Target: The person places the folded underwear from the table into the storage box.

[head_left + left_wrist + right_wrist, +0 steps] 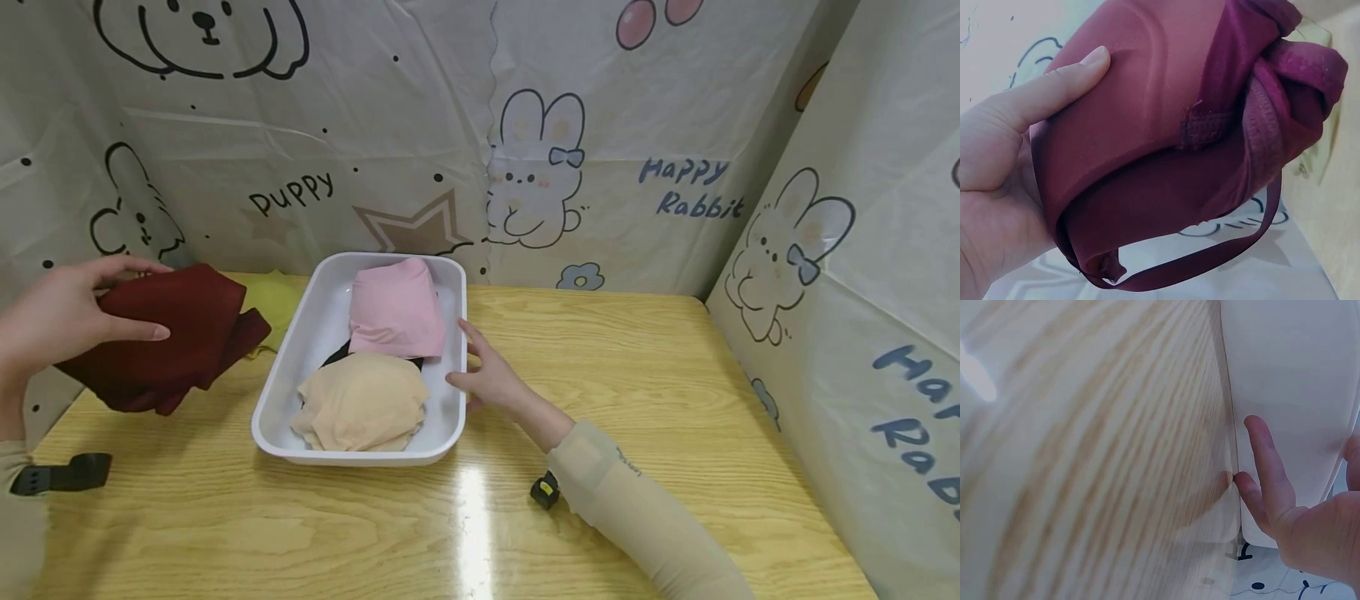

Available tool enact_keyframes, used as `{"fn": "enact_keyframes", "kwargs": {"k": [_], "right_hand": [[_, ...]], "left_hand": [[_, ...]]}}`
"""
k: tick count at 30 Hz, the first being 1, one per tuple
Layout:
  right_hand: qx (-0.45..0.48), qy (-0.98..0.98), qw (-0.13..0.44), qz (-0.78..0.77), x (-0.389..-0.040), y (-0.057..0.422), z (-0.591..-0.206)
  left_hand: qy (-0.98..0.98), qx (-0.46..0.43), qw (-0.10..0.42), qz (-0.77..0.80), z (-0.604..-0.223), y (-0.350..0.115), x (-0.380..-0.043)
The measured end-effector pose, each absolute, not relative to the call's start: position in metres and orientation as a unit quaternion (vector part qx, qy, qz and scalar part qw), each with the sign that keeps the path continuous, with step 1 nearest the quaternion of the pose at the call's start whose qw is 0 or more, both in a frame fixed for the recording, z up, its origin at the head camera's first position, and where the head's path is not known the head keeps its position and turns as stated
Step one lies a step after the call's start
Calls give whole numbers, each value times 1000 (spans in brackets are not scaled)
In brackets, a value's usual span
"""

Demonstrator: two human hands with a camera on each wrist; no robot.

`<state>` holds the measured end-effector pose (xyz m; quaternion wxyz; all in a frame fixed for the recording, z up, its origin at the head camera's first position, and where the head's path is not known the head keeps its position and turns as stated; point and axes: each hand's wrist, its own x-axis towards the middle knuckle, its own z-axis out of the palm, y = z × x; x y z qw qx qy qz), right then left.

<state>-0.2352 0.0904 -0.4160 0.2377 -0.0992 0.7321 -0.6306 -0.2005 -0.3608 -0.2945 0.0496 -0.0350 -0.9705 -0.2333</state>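
Observation:
My left hand [71, 308] holds a dark red bra [1116, 106] above the table's left side, thumb on a moulded cup; a strap loops below it. At the table's middle stands a white plastic bin [258, 408]. In it lie a folded pink garment [397, 308] at the back and a beige one [363, 404] in front, with a bit of black fabric [339, 353] showing between them. My right hand [495, 379] grips the bin's right wall, thumb over the rim. In the right wrist view two fingers [1272, 469] stretch along the outer wall.
A yellow garment [273, 300] lies on the wooden table [600, 358] behind the bin's left side. Printed cloth walls [420, 108] close off the back and both sides. A small black device [545, 490] sits by the right sleeve.

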Motion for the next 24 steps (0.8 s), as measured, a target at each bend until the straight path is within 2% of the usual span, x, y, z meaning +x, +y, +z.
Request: {"fn": "enact_keyframes", "kwargs": {"k": [6, 24], "right_hand": [[-96, 732, 247, -628, -225, 90, -395], [-88, 736, 247, -624, -225, 89, -394]], "left_hand": [[-968, -30, 65, -241, -283, -348, -197], [-956, -34, 42, -289, -264, -303, -187]]}}
